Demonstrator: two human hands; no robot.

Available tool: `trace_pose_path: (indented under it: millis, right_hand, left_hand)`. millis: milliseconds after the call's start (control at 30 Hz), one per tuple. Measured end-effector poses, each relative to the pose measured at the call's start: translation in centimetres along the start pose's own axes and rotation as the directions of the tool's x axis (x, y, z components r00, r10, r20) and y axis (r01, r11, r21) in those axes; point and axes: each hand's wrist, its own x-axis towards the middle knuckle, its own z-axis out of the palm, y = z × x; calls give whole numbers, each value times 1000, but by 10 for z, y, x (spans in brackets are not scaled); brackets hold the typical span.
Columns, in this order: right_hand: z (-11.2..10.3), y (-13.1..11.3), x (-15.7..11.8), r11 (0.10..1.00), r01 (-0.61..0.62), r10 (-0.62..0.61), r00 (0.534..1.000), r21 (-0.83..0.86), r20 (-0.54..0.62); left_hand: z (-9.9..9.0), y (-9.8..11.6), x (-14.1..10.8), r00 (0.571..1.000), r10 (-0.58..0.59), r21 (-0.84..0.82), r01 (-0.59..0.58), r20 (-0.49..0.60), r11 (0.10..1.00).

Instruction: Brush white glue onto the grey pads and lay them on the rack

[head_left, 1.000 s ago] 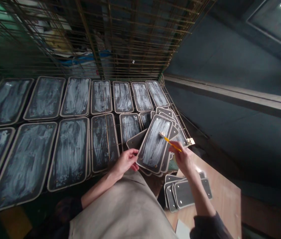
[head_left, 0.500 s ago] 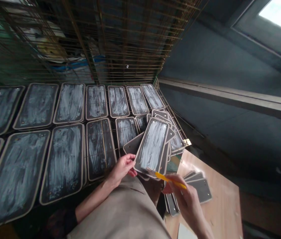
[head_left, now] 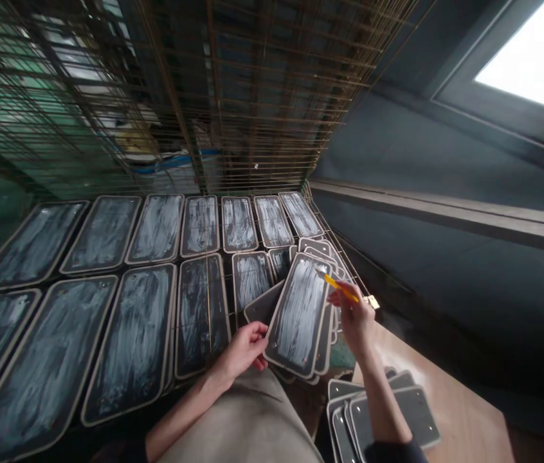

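Note:
A dark rectangular panel [head_left: 297,315] with rounded corners, a pale rim and streaky white coating lies tilted on a pile of similar panels. My left hand [head_left: 245,347] grips its lower left edge, fingers curled at the rim. In my right hand [head_left: 356,318] is a small brush [head_left: 343,288] with a yellow handle, its bristles touching the coated face near the top right corner. Beneath, the uncoated end of another dark panel [head_left: 263,303] sticks out to the left.
Two rows of white-streaked panels [head_left: 139,328] lie on a wire rack [head_left: 346,254]. A wire grid [head_left: 253,96] rises behind. At lower right, several uncoated panels [head_left: 402,415] are stacked on a wooden board [head_left: 465,392]. A grey wall [head_left: 445,148] with a ledge stands on the right.
My right hand has moved the brush from the panel's lower edge up to its top right corner. My left hand keeps hold of the edge. The view has shifted somewhat.

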Motion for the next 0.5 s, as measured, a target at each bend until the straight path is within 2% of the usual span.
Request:
trace_pose_path:
  millis: [100, 167, 267, 333, 400, 500]
  right_hand:
    - [10, 15, 23, 997, 38, -38, 999, -67, -6]
    - [16, 21, 28, 995, 48, -46, 999, -93, 25]
    - [17, 23, 20, 999, 33, -29, 995, -42, 93]
    - [10, 20, 7, 999, 0, -3, 997, 36, 79]
    - [0, 18, -4, 992, -29, 33, 999, 121, -37]
    - [-10, 22, -17, 974, -24, 83, 962, 223, -262]
  left_hand:
    - [2, 3, -2, 1000, -4, 8, 4, 0, 1000]
    - [3, 5, -2, 1000, -9, 17, 9, 3, 1000]
    - [3, 6, 0, 1000, -18, -30, 19, 26, 999]
    - [2, 9, 1, 998, -35, -110, 41, 59, 993]
    - [2, 14, 1, 992, -49, -199, 72, 116, 977]
    - [4, 29, 1, 975, -32, -305, 100, 219, 947]
